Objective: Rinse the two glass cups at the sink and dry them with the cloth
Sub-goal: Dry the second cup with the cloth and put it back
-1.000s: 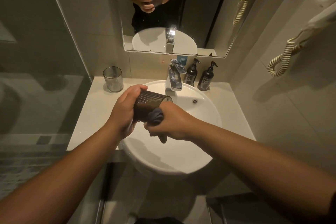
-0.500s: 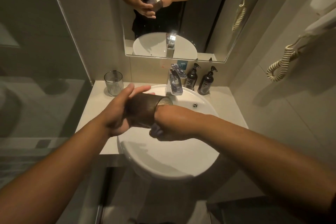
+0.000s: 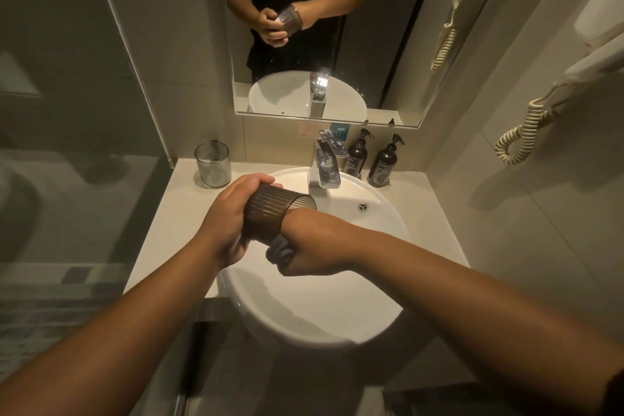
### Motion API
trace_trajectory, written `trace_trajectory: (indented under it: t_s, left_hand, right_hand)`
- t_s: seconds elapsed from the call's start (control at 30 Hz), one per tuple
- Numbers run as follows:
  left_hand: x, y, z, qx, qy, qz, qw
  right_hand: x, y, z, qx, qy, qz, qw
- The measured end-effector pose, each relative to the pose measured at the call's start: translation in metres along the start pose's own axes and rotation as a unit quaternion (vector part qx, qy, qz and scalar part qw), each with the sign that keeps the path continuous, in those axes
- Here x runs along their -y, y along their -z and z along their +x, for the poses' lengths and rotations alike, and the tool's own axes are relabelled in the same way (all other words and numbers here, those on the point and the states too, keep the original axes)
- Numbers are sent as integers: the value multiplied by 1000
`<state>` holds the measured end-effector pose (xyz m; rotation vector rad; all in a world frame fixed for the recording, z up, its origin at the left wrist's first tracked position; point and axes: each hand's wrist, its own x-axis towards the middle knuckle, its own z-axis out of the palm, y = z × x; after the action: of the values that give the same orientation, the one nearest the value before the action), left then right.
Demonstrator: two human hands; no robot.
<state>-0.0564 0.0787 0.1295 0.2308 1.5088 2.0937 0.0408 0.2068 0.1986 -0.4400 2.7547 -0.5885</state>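
A ribbed glass cup (image 3: 270, 213) lies on its side over the white sink (image 3: 337, 307), mouth pointing right. My left hand (image 3: 229, 223) wraps around its base end. My right hand (image 3: 310, 246) holds a bunched grey cloth (image 3: 278, 252) pressed against the cup's lower side; the wrist crosses the cup's mouth. A second ribbed glass cup (image 3: 212, 164) stands upright on the counter at the back left, apart from both hands.
The chrome faucet (image 3: 326, 167) stands behind the sink, with two dark pump bottles (image 3: 369, 159) to its right. A mirror (image 3: 324, 30) hangs above. A coiled cord (image 3: 521, 135) hangs on the right wall. A glass partition (image 3: 67, 111) borders the counter's left edge.
My left hand went from open around the cup to gripping its base. My right hand has shifted the cloth along the cup's underside.
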Motion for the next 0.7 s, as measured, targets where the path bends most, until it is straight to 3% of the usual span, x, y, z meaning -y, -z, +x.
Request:
trace_trajectory:
  t_s: [0.17, 0.23, 0.33, 0.37, 0.4, 0.43, 0.5, 0.53, 0.6, 0.7]
  left_hand:
    - [-6, 1, 2, 2, -67, -25, 997]
    - [-5, 1, 1, -3, -92, -27, 995]
    - [-6, 2, 0, -6, -112, -12, 994]
    - [-6, 3, -1, 1, -105, -13, 994]
    - [-7, 5, -1, 13, -85, -18, 996]
    - [-6, 7, -2, 30, -49, -23, 998]
    - [-7, 11, -4, 70, 51, -28, 996]
    - [-7, 13, -5, 87, 98, -33, 991]
    - [-9, 16, -3, 107, 148, -46, 982]
    - [-12, 12, 0, 76, 161, -34, 983]
  right_hand:
    - [2, 7, 1, -54, -60, 260, 962]
    - [2, 8, 2, -84, -59, 371, 923]
    - [5, 7, 4, -105, -68, 551, 825]
    - [4, 7, 4, -106, -72, 566, 814]
    - [5, 8, 2, -106, -74, 542, 830]
    - [5, 12, 0, -106, -72, 468, 874]
    - [1, 23, -2, -75, -38, 209, 974]
    - [-1, 26, -2, -40, -4, 76, 996]
    - [1, 26, -2, 20, 56, -105, 993]
    - [3, 16, -1, 29, 88, -188, 978]
